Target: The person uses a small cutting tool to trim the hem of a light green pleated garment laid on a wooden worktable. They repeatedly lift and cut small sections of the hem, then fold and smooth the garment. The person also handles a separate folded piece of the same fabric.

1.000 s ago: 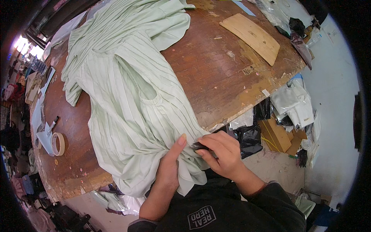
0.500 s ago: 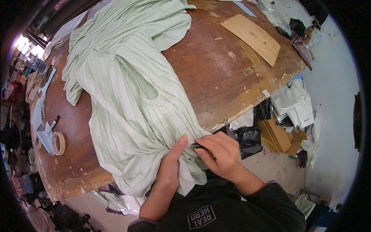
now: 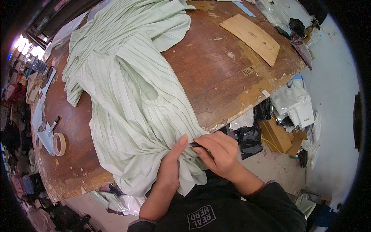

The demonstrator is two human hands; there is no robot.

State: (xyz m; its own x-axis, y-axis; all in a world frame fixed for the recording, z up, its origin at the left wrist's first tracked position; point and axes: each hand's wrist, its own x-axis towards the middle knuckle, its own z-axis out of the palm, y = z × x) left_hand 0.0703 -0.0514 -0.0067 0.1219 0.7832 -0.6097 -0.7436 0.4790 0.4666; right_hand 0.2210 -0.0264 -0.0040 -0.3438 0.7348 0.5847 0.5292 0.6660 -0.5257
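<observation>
A pale green pleated garment (image 3: 127, 112) hangs over the table's near edge, its opening facing up. My left hand (image 3: 172, 162) grips a gathered fold of it, thumb on top and the other fingers hidden by cloth. Close to that thumb, my right hand (image 3: 220, 152) pinches a small dark pointed tool (image 3: 194, 145). The tool's tip points at the gathered cloth; whether it touches is too small to tell. More pale green pleated cloth (image 3: 116, 23) lies bunched beyond the garment.
On the brown wooden table (image 3: 216, 89) lie a flat wooden board (image 3: 253, 38), a tape roll (image 3: 58, 144) and a black marker (image 3: 55, 121). Below its right edge are an open cardboard box (image 3: 276, 135) and plastic-wrapped clothes (image 3: 293, 104). A pale wall (image 3: 336, 96) rises at the right.
My right fingers and the dark tool have shifted very slightly at the cloth. My left hand and the garment stay put.
</observation>
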